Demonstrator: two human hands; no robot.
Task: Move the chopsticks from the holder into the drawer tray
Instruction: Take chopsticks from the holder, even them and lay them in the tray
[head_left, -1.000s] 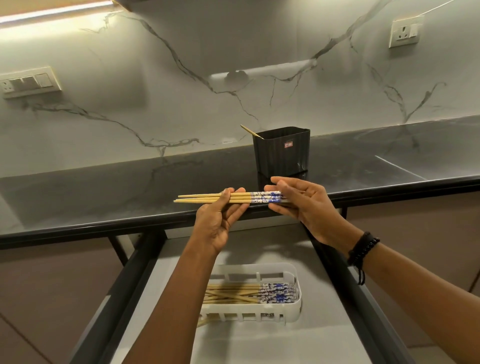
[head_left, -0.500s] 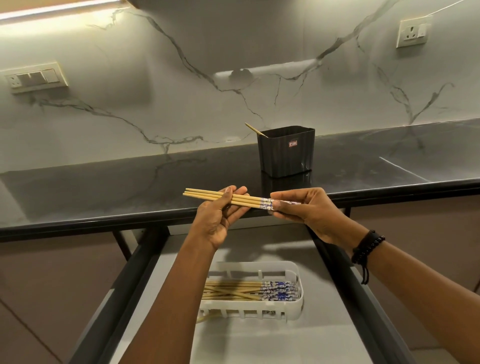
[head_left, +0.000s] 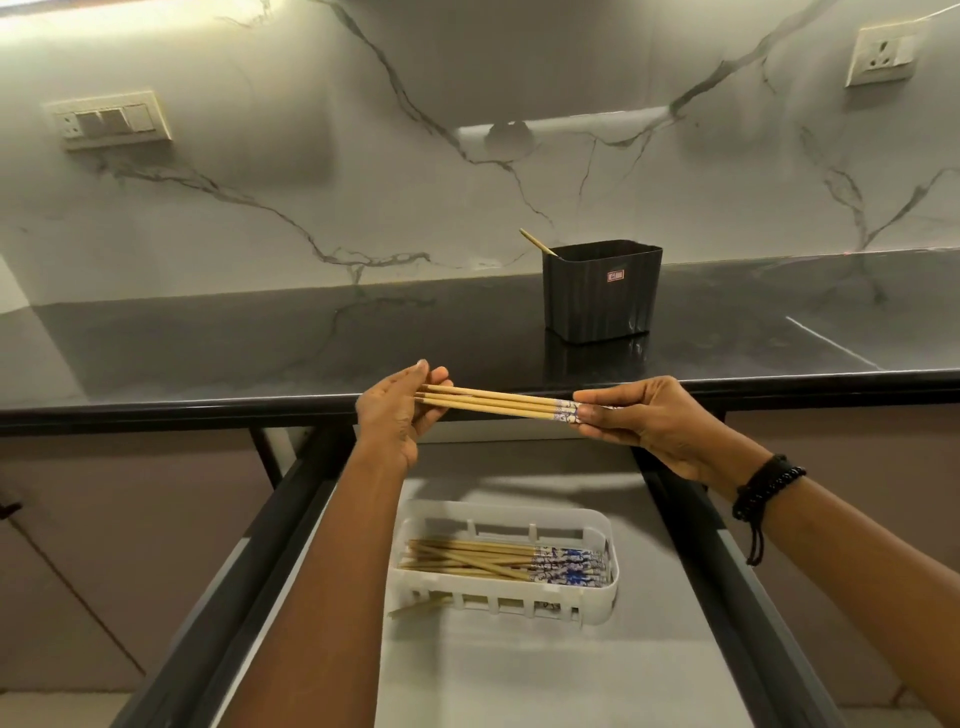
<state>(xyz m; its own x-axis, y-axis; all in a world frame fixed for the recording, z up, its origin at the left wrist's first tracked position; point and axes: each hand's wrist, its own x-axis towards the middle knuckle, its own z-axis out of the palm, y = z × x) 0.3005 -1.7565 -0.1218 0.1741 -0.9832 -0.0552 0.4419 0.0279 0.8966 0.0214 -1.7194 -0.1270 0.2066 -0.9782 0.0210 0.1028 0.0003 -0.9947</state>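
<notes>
A small bundle of wooden chopsticks (head_left: 498, 403) with blue-and-white patterned ends lies level between my two hands, above the counter's front edge. My left hand (head_left: 396, 410) pinches the plain tips; my right hand (head_left: 641, 418) grips the patterned ends. Below them, in the open drawer (head_left: 545, 670), a white slotted tray (head_left: 506, 597) holds several more chopsticks (head_left: 488, 558), patterned ends to the right. One chopstick tip pokes out through the tray's front left. The black holder (head_left: 602, 291) stands on the counter behind my hands with a single chopstick (head_left: 537, 243) leaning out at its left.
The dark glossy counter (head_left: 260, 343) runs across the view, with a marble backsplash behind it. A switch panel (head_left: 111, 122) is on the wall at left and a socket (head_left: 883, 54) at right. Dark drawer rails (head_left: 727, 571) flank the tray.
My left hand has slid left along the bundle to its tips, and my right hand has shifted right. The bundle is a little lower and tilted down to the right.
</notes>
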